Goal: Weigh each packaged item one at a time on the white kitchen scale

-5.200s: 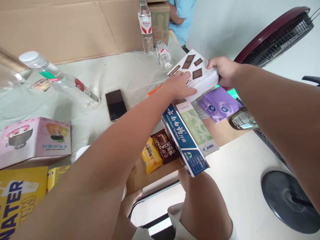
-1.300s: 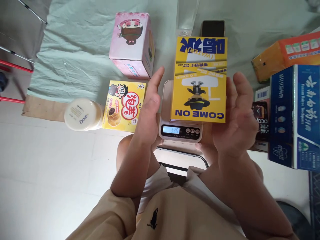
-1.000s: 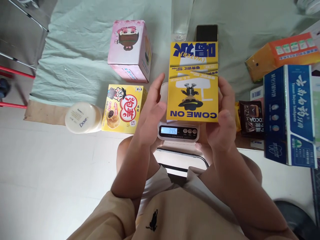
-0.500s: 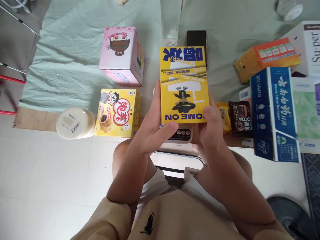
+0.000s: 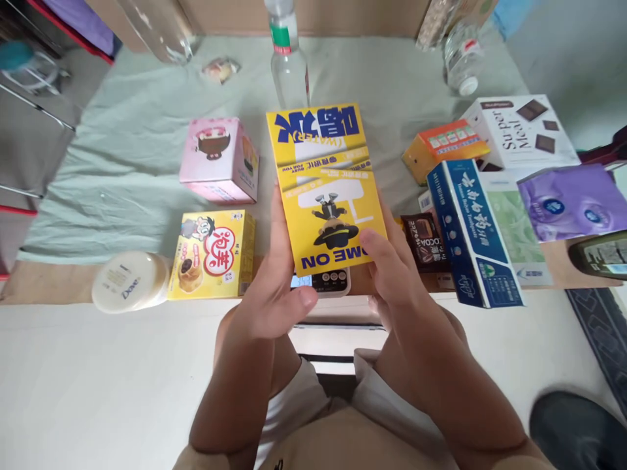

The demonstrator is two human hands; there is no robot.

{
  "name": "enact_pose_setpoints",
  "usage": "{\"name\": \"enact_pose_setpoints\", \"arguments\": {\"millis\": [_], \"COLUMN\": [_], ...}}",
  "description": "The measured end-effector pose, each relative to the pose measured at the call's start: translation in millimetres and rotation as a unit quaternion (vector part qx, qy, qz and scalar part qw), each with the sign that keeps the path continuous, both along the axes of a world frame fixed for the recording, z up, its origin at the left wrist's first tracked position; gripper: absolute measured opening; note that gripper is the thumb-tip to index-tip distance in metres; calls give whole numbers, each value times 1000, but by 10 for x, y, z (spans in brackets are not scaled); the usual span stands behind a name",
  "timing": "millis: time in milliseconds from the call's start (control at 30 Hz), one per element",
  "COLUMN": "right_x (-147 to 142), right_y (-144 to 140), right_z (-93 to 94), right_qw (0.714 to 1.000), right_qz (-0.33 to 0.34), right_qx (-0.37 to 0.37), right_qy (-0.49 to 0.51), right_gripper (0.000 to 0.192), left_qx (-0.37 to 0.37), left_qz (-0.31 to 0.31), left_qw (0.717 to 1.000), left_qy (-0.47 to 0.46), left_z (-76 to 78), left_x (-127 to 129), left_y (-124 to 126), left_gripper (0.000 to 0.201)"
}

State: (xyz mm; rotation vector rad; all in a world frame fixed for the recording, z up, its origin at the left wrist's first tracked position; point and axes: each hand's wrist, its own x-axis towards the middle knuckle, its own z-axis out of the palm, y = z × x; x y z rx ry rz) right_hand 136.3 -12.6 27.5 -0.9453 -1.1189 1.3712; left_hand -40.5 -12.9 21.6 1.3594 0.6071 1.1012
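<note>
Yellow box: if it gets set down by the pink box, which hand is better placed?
Probably the left hand: it grips the yellow box on the side facing the pink box; the right hand holds the far edge.

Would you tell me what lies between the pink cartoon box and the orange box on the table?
In the head view, the tall yellow box, gripped by both hands, stands between the pink cartoon box and the orange box.

Improvised indoor packing or weighing station: a low table (image 5: 122, 170) under a wrinkled green cloth carries assorted retail goods, namely a toothpaste carton (image 5: 473, 235), snack boxes (image 5: 213, 254) and water bottles (image 5: 289, 59), beside a digital scale (image 5: 330, 282), with cardboard sheeting (image 5: 343, 13) behind.
</note>
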Motion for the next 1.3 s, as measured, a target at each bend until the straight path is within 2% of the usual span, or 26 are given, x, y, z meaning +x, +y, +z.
{"name": "enact_pose_setpoints", "arguments": {"millis": [100,200,367,467,600,700,900,967,1033,1167,1233,1300], "right_x": [92,242,663,978,1418,1732,2129,2191,2229,2256,2266,2290], "right_y": [-20,-12,80,110,56,-34,-93,-53,7,173,260,327], "right_z": [132,286,532,644,695,599,240,177,158,172,158,121], "right_qw": [999,995,979,968,951,930,893,889,888,886,889,894], "right_qz": [-2,-63,-185,-236,-300,-356,-423,-431,-432,-435,-427,-403], "right_qx": [-17,18,73,77,37,9,77,77,59,28,31,32], "right_qy": [34,76,32,-28,-66,-91,-132,-136,-147,-158,-165,-193], "right_gripper": [56,60,53,56,62,67,53,48,48,51,53,58], "left_qx": [1,8,-48,-89,-192,-254,-313,-339,-344,-287,-273,-279], "left_qz": [-31,-32,41,-12,-64,-85,-30,-22,-46,-120,-112,-77], "left_qw": [1000,999,998,995,978,963,942,932,929,945,950,950], "left_qy": [-3,-12,15,32,49,28,113,126,129,104,103,119], "left_z": [152,399,833,951,951,911,888,864,796,605,569,582], "left_x": [124,383,1001,1398,1990,2470,3265,3426,3538,3681,3732,3767], "left_y": [54,149,493,775,1125,1363,1788,1915,2038,2207,2211,2173], "left_gripper": [95,87,49,44,51,59,50,46,49,68,69,60]}}
